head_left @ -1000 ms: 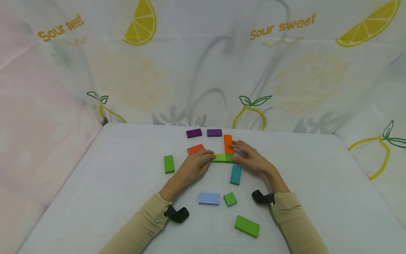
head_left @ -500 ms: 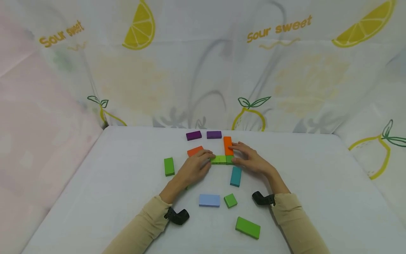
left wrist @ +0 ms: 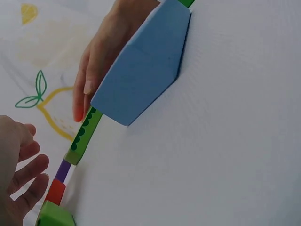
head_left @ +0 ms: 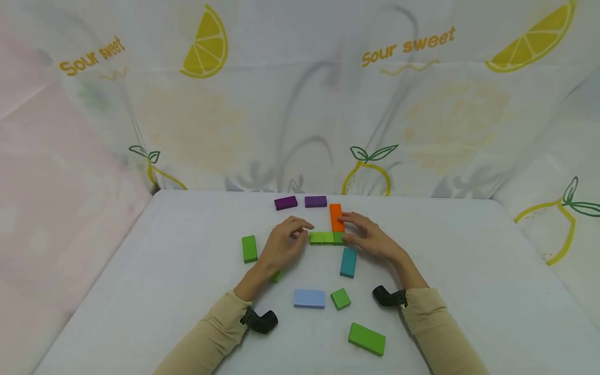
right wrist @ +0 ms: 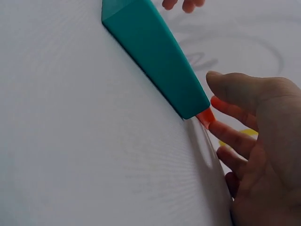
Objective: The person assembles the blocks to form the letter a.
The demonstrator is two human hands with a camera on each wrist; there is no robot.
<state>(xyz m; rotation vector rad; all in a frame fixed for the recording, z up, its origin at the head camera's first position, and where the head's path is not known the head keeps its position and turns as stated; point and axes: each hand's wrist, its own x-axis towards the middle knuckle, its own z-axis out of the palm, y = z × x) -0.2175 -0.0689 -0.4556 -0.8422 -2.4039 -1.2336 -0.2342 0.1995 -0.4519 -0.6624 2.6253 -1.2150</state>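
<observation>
Over the table's middle, my left hand (head_left: pixel 283 244) hovers with fingers loosely bent and holds nothing. It stands just left of a light green block (head_left: pixel 322 238); the left wrist view shows dark scalloped marks along that block's side (left wrist: pixel 84 133). A darker green block (head_left: pixel 339 239) adjoins its right end. Upright from there, away from me, runs an orange block (head_left: pixel 336 216). My right hand (head_left: pixel 375 238) has its fingertips at the orange block's right side and its thumb by the darker green one. A red-orange block (left wrist: pixel 55 192) is mostly hidden behind my left hand in the head view.
Two purple blocks (head_left: pixel 315 201) lie at the back. A teal block (head_left: pixel 348 263) is below the row. Nearer me are a light blue block (head_left: pixel 309 298), a small green block (head_left: pixel 340 299) and a long green block (head_left: pixel 367 339). Another green block (head_left: pixel 249 249) lies left.
My left hand has let go of the light green block's left end and moved slightly left and up. My right hand stays by the orange and darker green blocks. The head view has tilted slightly.
</observation>
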